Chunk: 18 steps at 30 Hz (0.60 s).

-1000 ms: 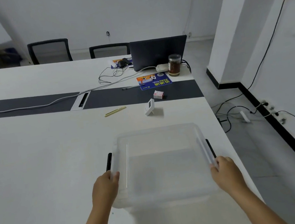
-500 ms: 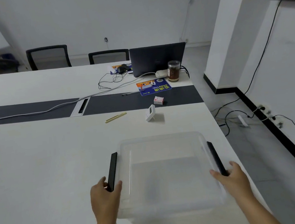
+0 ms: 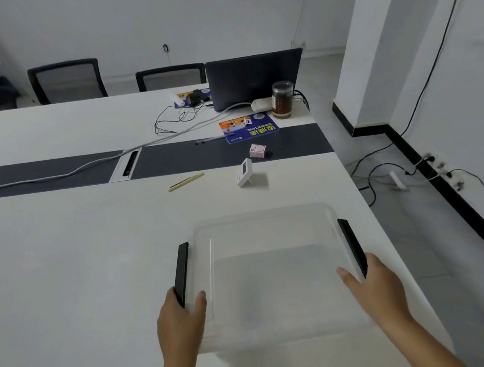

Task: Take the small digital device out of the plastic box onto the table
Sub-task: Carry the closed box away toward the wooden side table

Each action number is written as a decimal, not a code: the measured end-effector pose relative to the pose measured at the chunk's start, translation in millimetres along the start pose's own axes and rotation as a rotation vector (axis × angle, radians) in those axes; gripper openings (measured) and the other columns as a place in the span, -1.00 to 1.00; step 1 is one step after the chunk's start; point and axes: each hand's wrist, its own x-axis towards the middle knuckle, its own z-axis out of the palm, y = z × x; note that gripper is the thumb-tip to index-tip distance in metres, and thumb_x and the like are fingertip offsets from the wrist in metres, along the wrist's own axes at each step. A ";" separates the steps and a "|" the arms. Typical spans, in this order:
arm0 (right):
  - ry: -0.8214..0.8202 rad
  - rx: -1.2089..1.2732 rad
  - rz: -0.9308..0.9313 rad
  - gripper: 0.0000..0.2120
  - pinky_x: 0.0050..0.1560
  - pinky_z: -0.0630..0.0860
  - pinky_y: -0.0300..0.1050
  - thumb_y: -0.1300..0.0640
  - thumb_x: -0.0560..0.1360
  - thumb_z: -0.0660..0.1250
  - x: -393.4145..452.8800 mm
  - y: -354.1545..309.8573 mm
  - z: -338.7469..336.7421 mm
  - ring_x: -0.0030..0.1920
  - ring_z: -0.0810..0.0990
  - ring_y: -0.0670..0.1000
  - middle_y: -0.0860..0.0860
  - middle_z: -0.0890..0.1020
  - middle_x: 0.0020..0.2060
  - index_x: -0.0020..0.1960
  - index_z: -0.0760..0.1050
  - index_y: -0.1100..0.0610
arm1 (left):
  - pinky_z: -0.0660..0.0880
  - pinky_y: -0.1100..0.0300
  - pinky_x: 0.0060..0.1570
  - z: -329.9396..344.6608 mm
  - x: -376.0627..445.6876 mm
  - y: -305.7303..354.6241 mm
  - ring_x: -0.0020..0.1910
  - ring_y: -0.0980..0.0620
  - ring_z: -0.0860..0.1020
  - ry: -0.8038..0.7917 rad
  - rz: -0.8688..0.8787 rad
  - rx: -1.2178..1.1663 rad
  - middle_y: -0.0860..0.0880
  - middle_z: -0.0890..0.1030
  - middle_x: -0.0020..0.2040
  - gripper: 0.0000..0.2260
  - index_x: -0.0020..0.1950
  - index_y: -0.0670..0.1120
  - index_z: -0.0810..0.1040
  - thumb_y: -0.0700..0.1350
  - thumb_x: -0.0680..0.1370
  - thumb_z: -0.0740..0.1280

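A clear plastic box (image 3: pixel 265 223) with black side latches stands on the white table near its front right corner; nothing shows inside it. My left hand (image 3: pixel 180 325) grips its left rim at the black latch. My right hand (image 3: pixel 375 289) grips the right rim by the other latch. The small white digital device (image 3: pixel 244 172) stands propped up on the table beyond the box, apart from it.
A yellow pen (image 3: pixel 186 181) lies left of the device, a small red and white carton (image 3: pixel 257 151) behind it on the dark strip. Farther back are a laptop (image 3: pixel 255 78), a jar (image 3: pixel 282 99), a blue booklet (image 3: pixel 248 127) and cables. The table edge (image 3: pixel 369 213) runs close on the right.
The black side latches now show fully as the box has shifted slightly toward me. Both hands have slid back along the rims to the near ends of the latches.
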 end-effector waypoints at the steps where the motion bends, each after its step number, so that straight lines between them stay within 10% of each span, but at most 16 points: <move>1: 0.012 -0.024 -0.016 -0.60 -0.27 0.31 -0.13 0.01 0.42 0.34 -0.3 -0.1 -0.6 -0.14 0.58 0.22 0.24 0.61 -0.16 0.03 0.42 0.34 | 0.27 0.18 -0.43 0.4 -0.1 0.0 -0.31 -0.13 0.44 0.009 0.004 0.015 -0.05 0.45 -0.36 -0.85 -0.16 -0.21 0.41 -0.16 0.44 0.32; 18: 0.048 -0.045 -0.115 -0.59 -0.24 0.37 -0.13 0.04 0.44 0.32 1.4 0.9 7.8 -0.10 0.58 0.21 0.22 0.61 -0.11 0.15 0.41 0.30 | 0.30 0.12 -0.32 -3.0 7.4 -0.2 -0.23 -0.16 0.47 -0.022 0.021 0.087 -0.10 0.52 -0.25 -0.73 -0.06 -0.18 0.43 -0.05 0.39 0.41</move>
